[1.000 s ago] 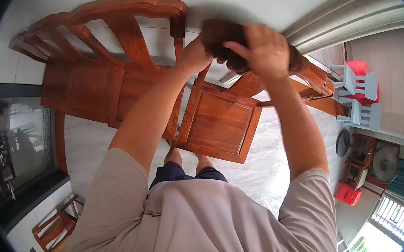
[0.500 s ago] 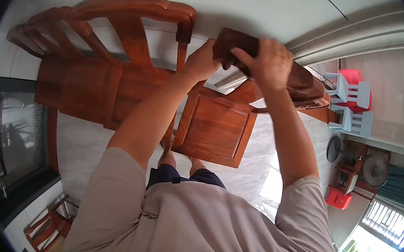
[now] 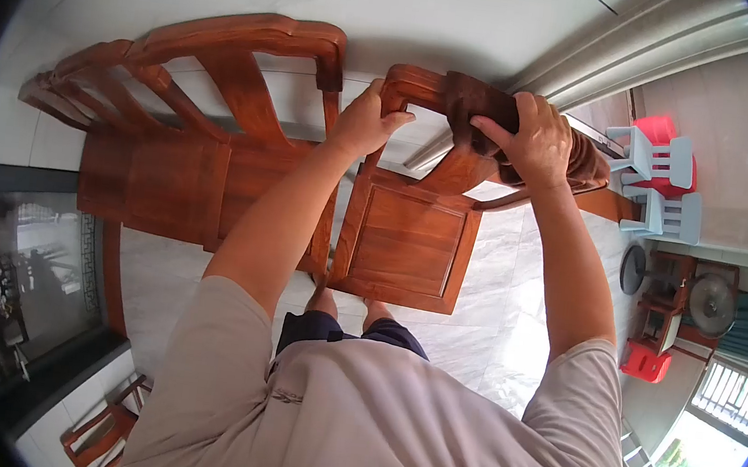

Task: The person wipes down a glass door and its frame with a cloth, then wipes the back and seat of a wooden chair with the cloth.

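A wooden chair (image 3: 405, 237) with a square panelled seat stands in front of me. My left hand (image 3: 370, 125) is closed around the left corner of its backrest, thumb sticking out to the right. Over the backrest's top rail (image 3: 415, 83) lies a dark brown cloth (image 3: 477, 98), bunched up along the right part. My right hand (image 3: 534, 145) grips the cloth against the rail, fingers over the far side and thumb on the near side. The left end of the rail is bare wood. My left fingertips are hidden behind the backrest.
A long wooden bench (image 3: 152, 174) with a carved back stands to the left, close beside the chair. A glass-topped dark table (image 3: 34, 262) is at far left. Light blue plastic chairs (image 3: 673, 160), red stools (image 3: 648, 361) and a fan (image 3: 711, 305) stand at right.
The brown cloth has slid right along the rail, uncovering its left end. My right hand has moved right with it. My left hand stays at the left corner, its thumb now away from the cloth.
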{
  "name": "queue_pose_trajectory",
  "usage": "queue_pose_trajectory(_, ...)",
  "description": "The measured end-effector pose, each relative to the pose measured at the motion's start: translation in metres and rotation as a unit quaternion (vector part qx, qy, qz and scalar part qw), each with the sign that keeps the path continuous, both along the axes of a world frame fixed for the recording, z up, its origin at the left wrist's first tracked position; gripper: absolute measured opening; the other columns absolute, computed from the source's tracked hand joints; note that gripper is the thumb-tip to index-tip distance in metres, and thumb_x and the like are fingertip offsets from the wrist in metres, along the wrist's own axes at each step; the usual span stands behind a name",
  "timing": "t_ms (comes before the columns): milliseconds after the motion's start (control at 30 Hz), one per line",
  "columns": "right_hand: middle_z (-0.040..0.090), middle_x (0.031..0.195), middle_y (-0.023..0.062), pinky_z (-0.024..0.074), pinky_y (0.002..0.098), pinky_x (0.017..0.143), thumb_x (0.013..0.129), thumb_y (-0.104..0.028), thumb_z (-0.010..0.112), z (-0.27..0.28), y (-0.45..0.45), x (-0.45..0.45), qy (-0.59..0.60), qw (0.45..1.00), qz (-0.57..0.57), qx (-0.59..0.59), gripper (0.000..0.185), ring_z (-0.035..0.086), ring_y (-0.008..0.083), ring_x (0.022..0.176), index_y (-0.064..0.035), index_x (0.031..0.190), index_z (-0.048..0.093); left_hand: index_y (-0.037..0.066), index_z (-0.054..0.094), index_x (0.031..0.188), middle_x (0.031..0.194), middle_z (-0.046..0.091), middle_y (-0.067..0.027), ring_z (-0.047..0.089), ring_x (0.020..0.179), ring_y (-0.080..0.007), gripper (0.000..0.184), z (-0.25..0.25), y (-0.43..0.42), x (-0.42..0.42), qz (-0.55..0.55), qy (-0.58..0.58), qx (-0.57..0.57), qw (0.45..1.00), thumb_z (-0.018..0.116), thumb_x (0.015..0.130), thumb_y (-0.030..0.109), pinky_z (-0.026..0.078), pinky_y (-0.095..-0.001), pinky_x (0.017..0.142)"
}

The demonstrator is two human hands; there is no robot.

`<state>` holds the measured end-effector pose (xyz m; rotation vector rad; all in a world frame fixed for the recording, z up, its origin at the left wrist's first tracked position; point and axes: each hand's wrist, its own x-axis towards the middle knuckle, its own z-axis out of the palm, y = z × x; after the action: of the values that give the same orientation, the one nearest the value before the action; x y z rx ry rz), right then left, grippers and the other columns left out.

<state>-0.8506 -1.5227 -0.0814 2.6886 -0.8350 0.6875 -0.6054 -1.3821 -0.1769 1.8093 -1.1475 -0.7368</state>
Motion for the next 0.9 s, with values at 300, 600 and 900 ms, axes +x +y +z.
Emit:
queue_pose_trajectory(300, 0.065, 0.096, 0.0072, 0.0472, 0.0412, 0.080, 0.086, -0.065, 0.074, -0.024, 0.054, 0.128, 0.021, 0.999, 0.010, -0.031, 0.057, 0.066, 0.0276, 0.092, -0.0109, 0.102, 0.066, 0.008, 0.063, 0.131, 0.116, 0.075, -0.0181, 0.069, 0.115, -0.0387, 0.044, -0.012, -0.004, 0.008, -0.109, -0.048, -0.013, 0.993, 0.070, 0.094, 0.031, 0.055, -0.0449, 0.093)
queue_pose_trajectory(600, 0.066, 0.088, 0.0068, 0.0555, 0.0456, 0.073, 0.074, -0.065, 0.084, -0.005, -0.010, -0.021, -0.054, 0.996, 0.049, -0.045, 0.065, 0.068, 0.0301, 0.082, -0.0113, 0.106, 0.068, 0.002, 0.055, 0.134, 0.119, 0.074, -0.0206, 0.071, 0.114, -0.0390, 0.059, -0.010, -0.001, -0.004, 0.016, -0.033, -0.011, 0.999, 0.079, 0.091, 0.035, 0.055, -0.0452, 0.096)
queue_pose_trajectory(900, 0.072, 0.088, 0.0138, 0.0588, 0.0483, 0.077, 0.077, -0.069, 0.082, 0.011, 0.004, 0.021, 0.036, 0.997, 0.004, 0.062, 0.070, 0.072, 0.0357, 0.084, -0.0060, 0.103, 0.068, 0.001, 0.053, 0.131, 0.115, 0.073, -0.0229, 0.070, 0.110, -0.0423, 0.057, -0.004, 0.003, -0.004, 0.016, -0.028, -0.035, 0.999, 0.080, 0.091, 0.031, 0.056, -0.0476, 0.093)
